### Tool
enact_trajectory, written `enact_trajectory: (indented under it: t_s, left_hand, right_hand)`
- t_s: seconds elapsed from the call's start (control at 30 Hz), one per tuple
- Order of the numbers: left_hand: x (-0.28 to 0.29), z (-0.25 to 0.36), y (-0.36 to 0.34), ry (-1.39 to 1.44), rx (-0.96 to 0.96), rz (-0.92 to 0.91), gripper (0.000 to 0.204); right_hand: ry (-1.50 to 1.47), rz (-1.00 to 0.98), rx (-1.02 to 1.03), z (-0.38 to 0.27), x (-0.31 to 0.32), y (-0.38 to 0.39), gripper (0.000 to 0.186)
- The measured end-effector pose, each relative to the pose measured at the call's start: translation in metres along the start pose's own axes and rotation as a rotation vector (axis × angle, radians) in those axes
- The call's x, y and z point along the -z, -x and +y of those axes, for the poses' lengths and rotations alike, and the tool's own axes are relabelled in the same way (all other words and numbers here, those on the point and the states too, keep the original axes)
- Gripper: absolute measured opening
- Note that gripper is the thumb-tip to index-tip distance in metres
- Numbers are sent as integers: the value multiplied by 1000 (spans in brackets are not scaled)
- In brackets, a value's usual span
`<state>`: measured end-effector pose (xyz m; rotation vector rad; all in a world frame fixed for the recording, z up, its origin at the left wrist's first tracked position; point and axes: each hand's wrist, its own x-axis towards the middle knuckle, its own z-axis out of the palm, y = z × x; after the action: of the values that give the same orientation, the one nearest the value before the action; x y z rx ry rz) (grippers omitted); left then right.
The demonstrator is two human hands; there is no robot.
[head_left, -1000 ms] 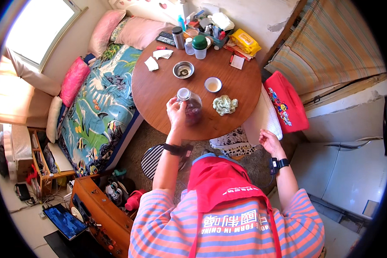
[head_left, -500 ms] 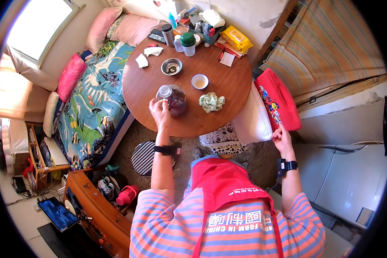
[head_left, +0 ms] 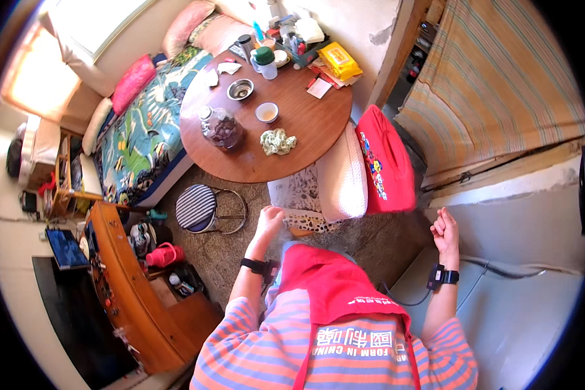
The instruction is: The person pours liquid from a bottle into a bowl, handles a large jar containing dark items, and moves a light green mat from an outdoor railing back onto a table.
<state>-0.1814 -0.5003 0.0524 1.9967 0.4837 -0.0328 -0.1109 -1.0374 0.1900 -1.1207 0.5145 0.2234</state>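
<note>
My left hand [head_left: 270,221] is in the air in front of the round table's near edge, fingers curled together; whatever is inside, if anything, is hidden. My right hand [head_left: 444,229] is raised at the right, beyond the red cushion, with fingers loosely bent and partly apart, holding nothing visible. On the table stands a glass jar [head_left: 222,129] of dark purplish contents, touched by neither hand. Beside it are a white bowl [head_left: 267,112] of pale liquid, a metal bowl [head_left: 240,90] with dark bits, and a crumpled pale green cloth [head_left: 277,142].
A wooden table [head_left: 253,168] carries a green-lidded cup [head_left: 264,63] and yellow wipes pack [head_left: 338,60] at the back. A red cushion [head_left: 387,162] leans at its right. A striped stool [head_left: 197,208] and a wooden cabinet [head_left: 131,279] stand at the left; a bed [head_left: 140,136] lies behind.
My left hand has left the jar and drawn back toward me, off the table. My right hand has moved away from the red cushion to the right. The view has shifted.
</note>
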Motion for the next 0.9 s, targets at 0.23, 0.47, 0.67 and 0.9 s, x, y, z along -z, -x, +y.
enact_trajectory:
  t_s: [0.23, 0.47, 0.67, 0.9]
  left_hand:
    - [-31, 79, 51, -26, 113, -38, 29]
    - [-99, 55, 53, 57, 279, -19, 34]
    - [-142, 102, 47, 3, 300, -113, 37]
    - [-203, 140, 35, -14, 368, 32, 35]
  right_hand:
    - [-208, -106, -14, -34, 57, -44, 28]
    - [83, -261, -11, -66, 6, -101, 7]
    - [227, -329, -81, -107, -9, -150, 15]
    - [253, -401, -144, -146, 4, -230, 37]
